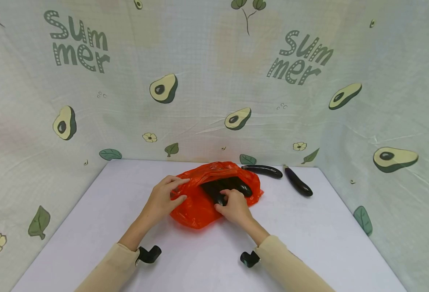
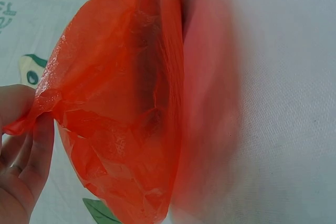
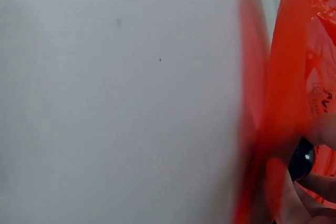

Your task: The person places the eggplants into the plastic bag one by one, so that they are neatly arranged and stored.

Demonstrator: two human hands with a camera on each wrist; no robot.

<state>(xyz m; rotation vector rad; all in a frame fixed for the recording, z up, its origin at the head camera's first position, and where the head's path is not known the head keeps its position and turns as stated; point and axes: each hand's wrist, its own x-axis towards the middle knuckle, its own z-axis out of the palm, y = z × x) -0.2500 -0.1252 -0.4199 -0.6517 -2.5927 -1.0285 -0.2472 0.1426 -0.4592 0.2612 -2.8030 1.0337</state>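
Note:
A red plastic bag lies on the table with its mouth spread, and dark eggplants show inside it. My left hand pinches the bag's left edge; in the left wrist view the thumb and fingers of that hand grip a gathered bit of the bag. At the bag's mouth my right hand holds the near end of an eggplant between thumb and fingers. In the right wrist view the dark, shiny end of the eggplant sits between the fingers.
Behind the bag to the right, one eggplant lies crosswise near the table's back edge. Another eggplant lies slantwise right of it. Patterned cloth hangs behind the white table and along both sides.

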